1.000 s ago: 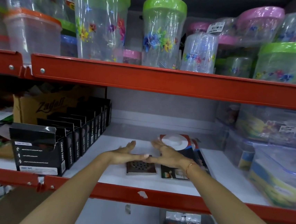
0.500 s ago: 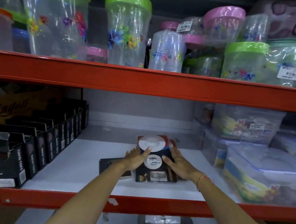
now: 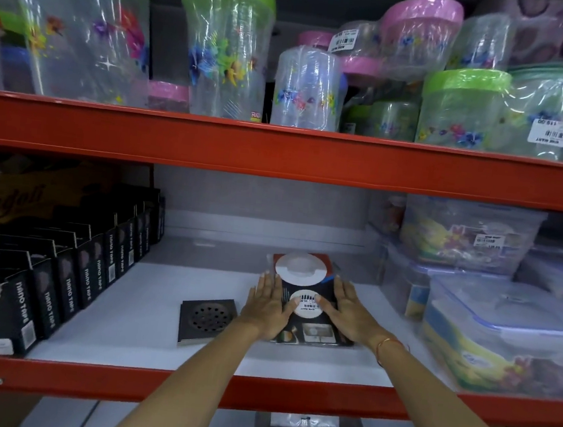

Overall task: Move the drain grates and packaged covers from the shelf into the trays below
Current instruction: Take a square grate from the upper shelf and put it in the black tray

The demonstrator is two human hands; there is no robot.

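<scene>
Left hand (image 3: 269, 310) and right hand (image 3: 349, 311): fingers spread flat, pressed on either side of packaged covers (image 3: 309, 302) | shelf (image 3: 145, 324): white | drain grate (image 3: 208, 320): just left of the pack

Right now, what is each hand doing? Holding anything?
Left hand: open, flat against the left edge of the packaged cover.
Right hand: open, flat against its right edge; not lifted yet.

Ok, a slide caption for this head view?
Both hands flat on packaged covers, drain grate beside.
</scene>
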